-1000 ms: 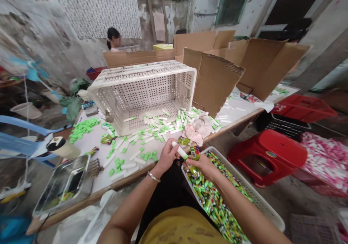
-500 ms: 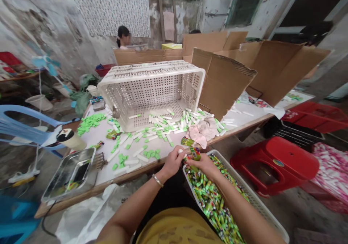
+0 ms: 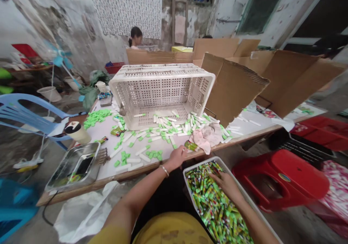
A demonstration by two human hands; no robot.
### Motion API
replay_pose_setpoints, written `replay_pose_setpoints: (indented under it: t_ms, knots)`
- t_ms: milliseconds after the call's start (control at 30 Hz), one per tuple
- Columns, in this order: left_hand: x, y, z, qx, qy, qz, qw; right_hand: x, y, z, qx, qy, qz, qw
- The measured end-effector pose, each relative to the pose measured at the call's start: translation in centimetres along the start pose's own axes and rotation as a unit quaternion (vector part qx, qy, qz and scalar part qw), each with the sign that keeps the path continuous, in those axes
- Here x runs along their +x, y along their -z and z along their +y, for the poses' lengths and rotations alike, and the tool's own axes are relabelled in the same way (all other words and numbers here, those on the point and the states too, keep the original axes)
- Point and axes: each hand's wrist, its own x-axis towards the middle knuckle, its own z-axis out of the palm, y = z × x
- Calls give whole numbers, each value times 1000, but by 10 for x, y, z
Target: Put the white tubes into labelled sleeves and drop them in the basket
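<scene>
The right hand [image 3: 224, 184] rests on a heaped pile of green-and-white packaged tubes [image 3: 214, 211] at about 1 o'clock from the wearer, its grip spread across the top with the fingertips sunk among them, pinching nothing that shows. The pile fills a white plastic crate [image 3: 235, 177] at the bench's front edge.

The left hand [image 3: 176, 158], a metal bangle [image 3: 164, 170] on its wrist, lies at 12 o'clock over that edge, its grip loosely spread and apparently empty. Just beyond its fingertips, loose white tubes [image 3: 144, 158] and green caps [image 3: 125, 157] lie scattered on the white bench [image 3: 246, 128].

A printed packet [image 3: 191, 145] lies beside a crumpled pink cloth [image 3: 206, 137]. Farther out at 12 o'clock, a perforated white crate [image 3: 160, 95] lies on its side, with cardboard box flaps [image 3: 233, 84] at 1 o'clock. A steel tray [image 3: 73, 166] sits at 10 o'clock and a red plastic stool [image 3: 280, 177] at 3 o'clock. A co-worker [image 3: 135, 37] sits far off at 12 o'clock.
</scene>
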Motion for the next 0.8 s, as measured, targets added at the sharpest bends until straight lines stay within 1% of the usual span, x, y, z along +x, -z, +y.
replay_pose_setpoints:
  t_ms: [33,67,100,167,233,333,400,500,667,800]
  knots:
    - [13,3,-10,33,40,9,999,0,8,14,-37,-29,35,998]
    - [25,5,-20,52,67,19,996,0,15,27,-56,-55,62,995]
    - [36,7,-29,68,90,27,993,0,19,36,-55,-86,80,992]
    - [54,7,-41,89,121,39,988,-1,21,42,22,-126,85,988]
    - [66,2,-46,110,143,45,983,-2,12,32,141,-134,54,980]
    - [74,-5,-46,138,162,38,976,-1,-10,0,273,-110,-28,955]
    - [75,-6,-47,160,170,28,972,3,-25,-22,320,-98,-62,940]
    - [71,-1,-53,197,163,7,967,13,-46,-44,358,-90,-70,927]
    - [54,16,-69,241,115,-40,963,30,-81,-61,347,-80,-62,933]
    - [39,28,-78,250,107,-54,961,38,-102,-68,331,-68,-49,940]
